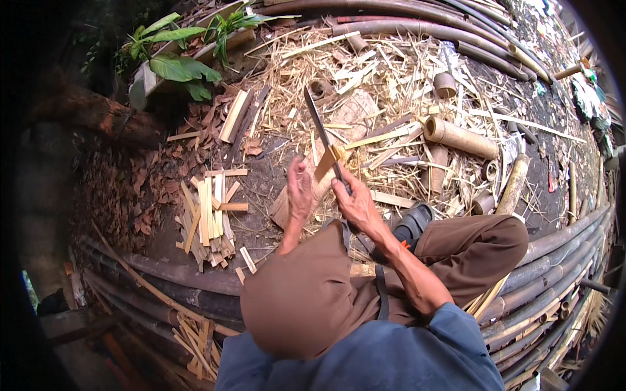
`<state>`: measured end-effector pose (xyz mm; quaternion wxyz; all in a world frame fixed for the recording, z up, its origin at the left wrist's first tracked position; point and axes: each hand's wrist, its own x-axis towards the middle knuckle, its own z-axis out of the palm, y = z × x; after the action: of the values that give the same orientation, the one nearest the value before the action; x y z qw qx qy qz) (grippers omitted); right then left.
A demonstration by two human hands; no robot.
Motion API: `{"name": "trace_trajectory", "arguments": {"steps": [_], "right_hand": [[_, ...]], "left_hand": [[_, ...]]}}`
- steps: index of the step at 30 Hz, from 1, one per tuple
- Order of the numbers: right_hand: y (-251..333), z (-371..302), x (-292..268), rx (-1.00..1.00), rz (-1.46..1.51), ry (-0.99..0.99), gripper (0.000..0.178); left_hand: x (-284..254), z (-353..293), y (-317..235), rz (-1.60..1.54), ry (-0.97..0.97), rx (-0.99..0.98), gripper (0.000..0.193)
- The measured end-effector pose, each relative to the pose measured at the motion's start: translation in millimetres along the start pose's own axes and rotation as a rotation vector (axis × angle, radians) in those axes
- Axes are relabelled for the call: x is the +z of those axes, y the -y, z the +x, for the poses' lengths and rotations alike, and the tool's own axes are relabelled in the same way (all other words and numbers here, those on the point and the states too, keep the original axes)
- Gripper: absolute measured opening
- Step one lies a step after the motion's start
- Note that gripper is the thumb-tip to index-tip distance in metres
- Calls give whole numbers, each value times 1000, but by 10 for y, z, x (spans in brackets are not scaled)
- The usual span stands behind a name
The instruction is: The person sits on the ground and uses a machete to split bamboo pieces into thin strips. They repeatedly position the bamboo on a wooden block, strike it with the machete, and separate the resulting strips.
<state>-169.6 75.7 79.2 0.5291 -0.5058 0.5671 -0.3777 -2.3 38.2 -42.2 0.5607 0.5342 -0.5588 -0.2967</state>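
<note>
Curled shavings (404, 75) litter the ground around me, and bamboo poles (417, 27) edge the yard. My right grip (355, 202) is wrapped around the handle of a long knife (317, 120), its blade angled forward and away from my body, presumably to keep the edge clear of my legs. A short bamboo piece (324, 167) sits against the blade's handle end, just ahead of my right grip and over the wooden block (357, 109), which likely serves as a firm base. My left grip (300, 189) is loosely curled around nothing, just beside that piece, apparently not touching. Split strips (207, 208) lie bunched to my left, probably for easy reach.
</note>
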Motion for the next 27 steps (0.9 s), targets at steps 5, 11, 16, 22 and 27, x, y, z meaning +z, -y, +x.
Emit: {"name": "trace_trajectory", "arguments": {"steps": [5,11,16,22,27], "right_hand": [[-507,184,14,32,-20,-24,51],[-105,220,-100,-50,-54,-55,57],[-1013,433,27,-117,-201,-78,61],[-51,218,-103,16,-163,29,63],[-1376,450,-22,-107,-240,-127,61]], "left_hand": [[-205,-86,-38,-34,59,-431,46],[-397,-145,-407,21,228,-525,41],[-301,-89,-330,9,244,-450,29],[-323,-38,-597,41,206,-364,24],[4,286,-776,99,237,-150,29]]}}
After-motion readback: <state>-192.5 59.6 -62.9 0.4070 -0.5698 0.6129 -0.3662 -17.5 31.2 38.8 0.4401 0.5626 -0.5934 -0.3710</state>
